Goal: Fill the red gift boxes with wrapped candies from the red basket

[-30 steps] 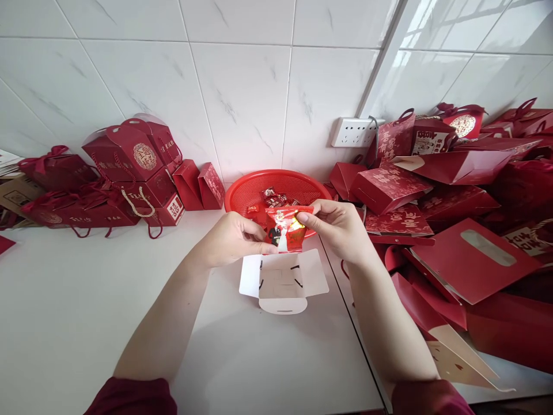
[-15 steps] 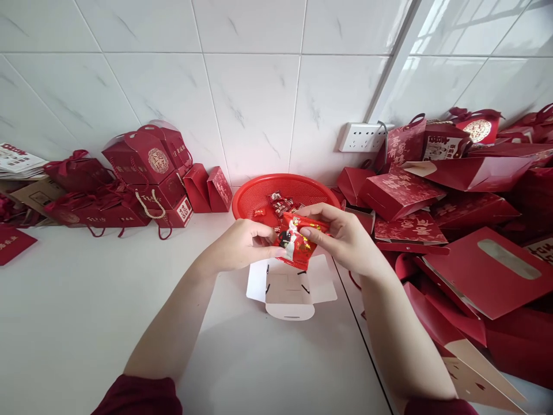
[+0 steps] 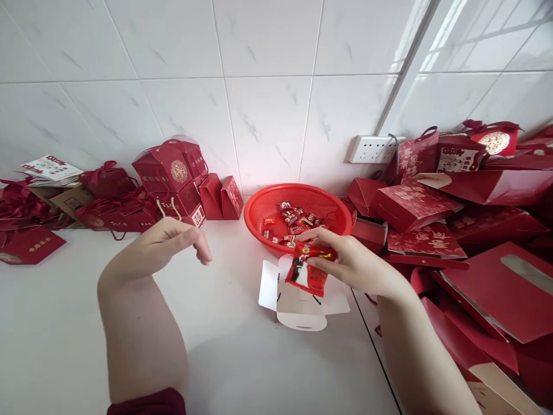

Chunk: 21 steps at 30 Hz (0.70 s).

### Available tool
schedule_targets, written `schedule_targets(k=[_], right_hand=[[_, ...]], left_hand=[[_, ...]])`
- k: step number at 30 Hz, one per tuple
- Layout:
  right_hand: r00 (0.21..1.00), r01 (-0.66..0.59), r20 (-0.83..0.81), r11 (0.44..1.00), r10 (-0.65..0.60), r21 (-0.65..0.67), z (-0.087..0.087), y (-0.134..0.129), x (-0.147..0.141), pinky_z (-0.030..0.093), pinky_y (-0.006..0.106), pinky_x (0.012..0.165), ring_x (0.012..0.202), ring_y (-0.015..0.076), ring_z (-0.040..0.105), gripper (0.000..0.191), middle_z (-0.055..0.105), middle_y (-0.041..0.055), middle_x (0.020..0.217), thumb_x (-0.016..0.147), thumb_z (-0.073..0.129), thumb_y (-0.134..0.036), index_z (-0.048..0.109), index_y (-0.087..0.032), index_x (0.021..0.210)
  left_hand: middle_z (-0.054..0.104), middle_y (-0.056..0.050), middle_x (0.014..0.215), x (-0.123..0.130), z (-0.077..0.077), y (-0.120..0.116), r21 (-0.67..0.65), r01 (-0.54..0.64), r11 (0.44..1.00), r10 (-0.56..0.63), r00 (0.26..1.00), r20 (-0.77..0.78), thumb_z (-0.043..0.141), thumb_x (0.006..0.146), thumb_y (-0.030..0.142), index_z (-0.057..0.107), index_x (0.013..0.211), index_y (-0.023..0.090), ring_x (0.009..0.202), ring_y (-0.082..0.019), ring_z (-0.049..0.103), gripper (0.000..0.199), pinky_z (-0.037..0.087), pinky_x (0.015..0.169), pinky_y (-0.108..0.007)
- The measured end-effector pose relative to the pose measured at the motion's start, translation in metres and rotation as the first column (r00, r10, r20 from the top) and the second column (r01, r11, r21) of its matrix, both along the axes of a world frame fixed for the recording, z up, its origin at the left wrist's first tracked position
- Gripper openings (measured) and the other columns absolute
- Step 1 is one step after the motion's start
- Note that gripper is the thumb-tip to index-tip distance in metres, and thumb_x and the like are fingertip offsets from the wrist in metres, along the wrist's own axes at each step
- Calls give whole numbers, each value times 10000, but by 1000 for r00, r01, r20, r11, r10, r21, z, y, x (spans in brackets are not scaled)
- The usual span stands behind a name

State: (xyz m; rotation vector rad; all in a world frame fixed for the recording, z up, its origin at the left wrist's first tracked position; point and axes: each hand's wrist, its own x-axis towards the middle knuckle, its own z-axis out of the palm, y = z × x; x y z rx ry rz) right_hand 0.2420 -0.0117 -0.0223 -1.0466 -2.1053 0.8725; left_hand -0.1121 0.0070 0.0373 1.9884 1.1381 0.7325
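Note:
My right hand [image 3: 345,259] pinches a shiny red candy packet [image 3: 310,275] printed with a figure in white and gold marks. The packet hangs tilted above an open box [image 3: 301,321] whose white inner flaps are spread out. Behind the box stands a red perforated plastic basket [image 3: 254,214] with small wrapped candies [image 3: 291,216] at its bottom. Off to the left, my left hand [image 3: 170,245] is raised over the table with its fingers loosely bent, and nothing shows in it.
Dark red gift boxes [image 3: 168,167] are stacked by the tiled wall at the left. A large heap of red boxes [image 3: 488,288] fills the right side. A white power strip [image 3: 374,150] is on the wall. White cards [image 3: 52,167] lie at far left.
My left hand has let go of the candy packet and moved away to the left. The right hand alone holds it, slightly lower over the box. The view has shifted a little.

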Motion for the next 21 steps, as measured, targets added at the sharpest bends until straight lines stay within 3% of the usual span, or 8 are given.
schedule_targets(k=[3, 7, 12, 17, 21], right_hand=[[994, -85, 73, 996, 86, -5, -5, 1, -9, 534, 334, 848, 1001, 198, 689, 363, 713, 20, 1172, 945, 508, -152, 584, -273, 1279], [961, -189, 198, 981, 195, -51, -21, 6, -24, 519, 320, 872, 1033, 203, 687, 328, 728, 39, 1158, 933, 502, -106, 639, -239, 1199], [944, 75, 314, 993, -101, 94, -25, 9, -25, 498, 332, 812, 969, 234, 698, 257, 737, 84, 1114, 965, 475, -126, 682, -204, 1094], [918, 162, 329, 968, -220, 193, -3, -4, -6, 483, 326, 724, 850, 231, 696, 209, 747, 66, 986, 984, 474, -181, 672, -206, 1043], [888, 240, 308, 915, -342, 325, 17, -38, 12, 474, 336, 659, 802, 236, 678, 188, 730, 60, 952, 1008, 464, -245, 640, -229, 1068]], left_hand=[[750, -56, 764, 26, -9, 6, -15, -88, 996, 83, 975, -206, 591, 863, 606, 790, 778, 250, 759, -211, 683, 416, 497, 724, -291], [721, -15, 763, 62, -26, 17, -101, 53, 993, -85, 936, -342, 653, 793, 570, 773, 813, 250, 665, -181, 636, 342, 439, 583, -249], [732, -23, 842, 83, -39, 19, -93, 80, 992, -111, 901, -419, 629, 802, 555, 751, 862, 238, 727, -192, 642, 346, 419, 602, -243], [744, -35, 998, 96, -40, 17, 8, 46, 999, -38, 898, -439, 551, 886, 543, 729, 946, 236, 885, -220, 672, 361, 460, 703, -267], [747, -33, 997, 105, -43, 38, 140, -20, 990, 76, 909, -410, 554, 890, 528, 724, 960, 242, 902, -227, 671, 340, 467, 731, -283]])
